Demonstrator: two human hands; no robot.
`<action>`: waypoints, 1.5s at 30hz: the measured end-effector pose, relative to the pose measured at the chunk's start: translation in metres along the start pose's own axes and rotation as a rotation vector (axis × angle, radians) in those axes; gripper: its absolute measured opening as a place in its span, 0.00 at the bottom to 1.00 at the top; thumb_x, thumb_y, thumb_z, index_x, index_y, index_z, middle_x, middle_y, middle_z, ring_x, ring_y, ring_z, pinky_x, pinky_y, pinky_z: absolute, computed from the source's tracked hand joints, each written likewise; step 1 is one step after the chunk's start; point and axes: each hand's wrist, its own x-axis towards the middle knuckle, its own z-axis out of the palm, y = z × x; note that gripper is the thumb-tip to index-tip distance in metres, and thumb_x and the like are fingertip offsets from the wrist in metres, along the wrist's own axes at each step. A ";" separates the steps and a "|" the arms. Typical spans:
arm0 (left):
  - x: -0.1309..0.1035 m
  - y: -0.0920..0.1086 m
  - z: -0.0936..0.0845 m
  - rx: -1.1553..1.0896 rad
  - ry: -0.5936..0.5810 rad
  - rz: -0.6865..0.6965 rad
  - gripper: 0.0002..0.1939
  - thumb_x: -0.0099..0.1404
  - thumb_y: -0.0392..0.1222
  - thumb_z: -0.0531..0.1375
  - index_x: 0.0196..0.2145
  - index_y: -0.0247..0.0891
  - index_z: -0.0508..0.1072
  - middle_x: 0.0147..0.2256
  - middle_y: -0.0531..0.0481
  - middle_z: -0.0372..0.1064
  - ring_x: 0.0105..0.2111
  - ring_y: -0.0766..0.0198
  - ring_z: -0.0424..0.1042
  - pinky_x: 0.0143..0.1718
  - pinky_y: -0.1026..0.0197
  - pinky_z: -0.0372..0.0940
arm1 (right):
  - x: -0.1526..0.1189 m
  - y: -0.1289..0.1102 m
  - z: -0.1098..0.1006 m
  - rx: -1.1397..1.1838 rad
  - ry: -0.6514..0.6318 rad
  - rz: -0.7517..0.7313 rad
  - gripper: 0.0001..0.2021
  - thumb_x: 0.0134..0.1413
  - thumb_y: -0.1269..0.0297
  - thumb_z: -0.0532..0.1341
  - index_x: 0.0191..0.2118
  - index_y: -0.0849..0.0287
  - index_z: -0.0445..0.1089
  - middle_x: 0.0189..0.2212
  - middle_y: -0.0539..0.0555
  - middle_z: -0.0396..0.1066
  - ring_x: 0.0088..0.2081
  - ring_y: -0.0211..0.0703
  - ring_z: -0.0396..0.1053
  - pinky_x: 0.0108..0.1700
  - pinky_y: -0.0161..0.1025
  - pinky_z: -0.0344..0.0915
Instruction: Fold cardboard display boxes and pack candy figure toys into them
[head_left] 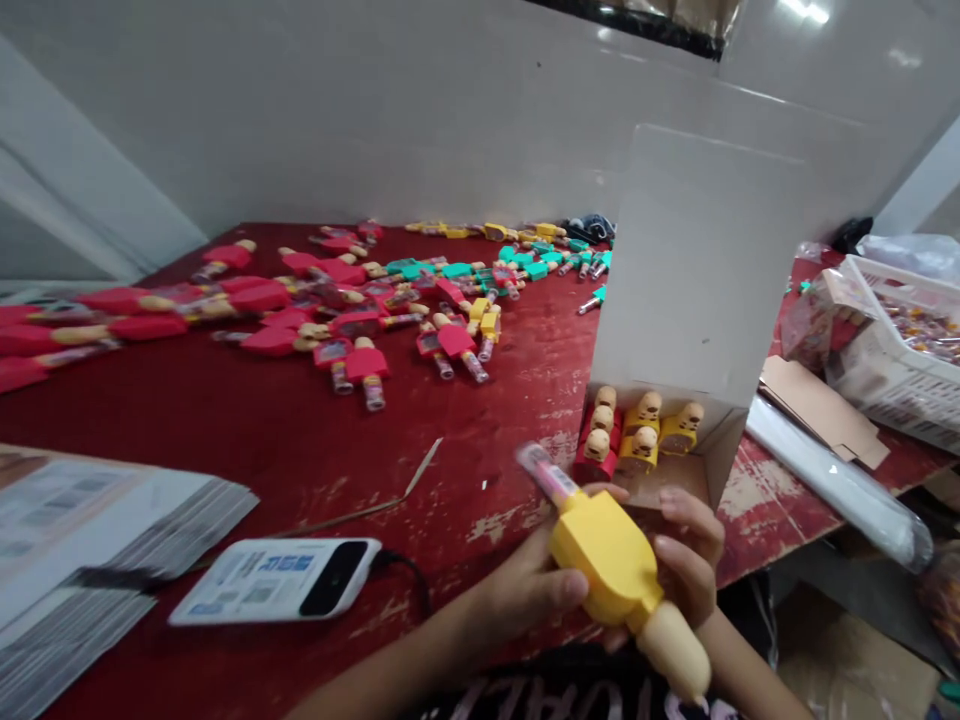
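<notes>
Yellow toy [606, 555] nearest the camera, lying slanted between the hands: clear tube up-left, cream end down-right toward the wearer. Left hand [525, 590]: grip clamped on the yellow body, thumb on its near side. Right hand [694, 560]: fingers part-curled just beside the toy's right side; can't tell whether that grip is closed on it.

Rest, big to small. Red tabletop [420, 440], paint worn in patches, runs under everything in front of the hands. White open box [690, 270] sits just beyond the hands, tall panel upright at the back. Inside: three red toys [606, 462] in the left column, three yellow ones [639, 456] to their right, cream heads up. Loose red toys [255, 297] are heaped across the far left; teal toys [411, 270] further back, center. Stack of flat cartons [202, 515] at near left. White crate [900, 345] at far right, small wrapped items inside. White device [255, 580] with a black panel and a cable lies just right of the stack.
</notes>
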 end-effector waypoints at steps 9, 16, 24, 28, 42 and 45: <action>0.035 0.025 0.006 1.176 -0.136 0.828 0.11 0.66 0.45 0.56 0.36 0.34 0.70 0.26 0.48 0.69 0.28 0.63 0.69 0.33 0.61 0.65 | 0.042 0.024 -0.071 0.291 0.475 0.409 0.06 0.45 0.73 0.55 0.30 0.57 0.56 0.25 0.49 0.61 0.26 0.39 0.64 0.26 0.38 0.66; 0.096 0.022 -0.030 1.752 0.198 0.891 0.14 0.68 0.39 0.52 0.47 0.36 0.72 0.47 0.47 0.71 0.50 0.50 0.67 0.52 0.45 0.61 | 0.012 0.076 -0.033 0.015 0.168 -0.071 0.07 0.47 0.74 0.56 0.34 0.58 0.61 0.27 0.50 0.67 0.26 0.41 0.69 0.26 0.38 0.67; 0.094 0.016 -0.033 1.710 0.299 0.874 0.13 0.67 0.38 0.54 0.46 0.37 0.74 0.43 0.48 0.73 0.49 0.52 0.68 0.51 0.48 0.64 | 0.026 0.080 -0.038 -0.181 0.070 0.156 0.05 0.49 0.69 0.55 0.27 0.57 0.57 0.20 0.46 0.58 0.20 0.34 0.58 0.21 0.33 0.58; 0.096 0.015 -0.032 1.684 0.322 0.899 0.12 0.66 0.38 0.55 0.45 0.36 0.74 0.42 0.51 0.74 0.48 0.52 0.68 0.51 0.49 0.64 | 0.035 0.102 -0.022 -0.333 0.046 0.245 0.05 0.47 0.66 0.55 0.29 0.57 0.56 0.21 0.46 0.56 0.20 0.35 0.56 0.22 0.33 0.56; 0.117 -0.033 -0.152 1.255 0.929 0.560 0.25 0.69 0.51 0.30 0.58 0.36 0.44 0.57 0.32 0.50 0.58 0.56 0.58 0.54 0.53 0.63 | -0.058 0.086 -0.032 -0.366 0.049 -0.052 0.27 0.48 0.64 0.63 0.55 0.56 0.56 0.48 0.62 0.58 0.47 0.55 0.61 0.44 0.52 0.63; 0.151 -0.019 -0.230 1.320 1.167 0.255 0.26 0.68 0.47 0.47 0.58 0.32 0.44 0.56 0.29 0.49 0.60 0.52 0.53 0.60 0.51 0.55 | -0.110 0.091 -0.035 -0.475 0.128 0.091 0.20 0.48 0.63 0.64 0.48 0.58 0.63 0.43 0.62 0.62 0.41 0.55 0.64 0.41 0.51 0.63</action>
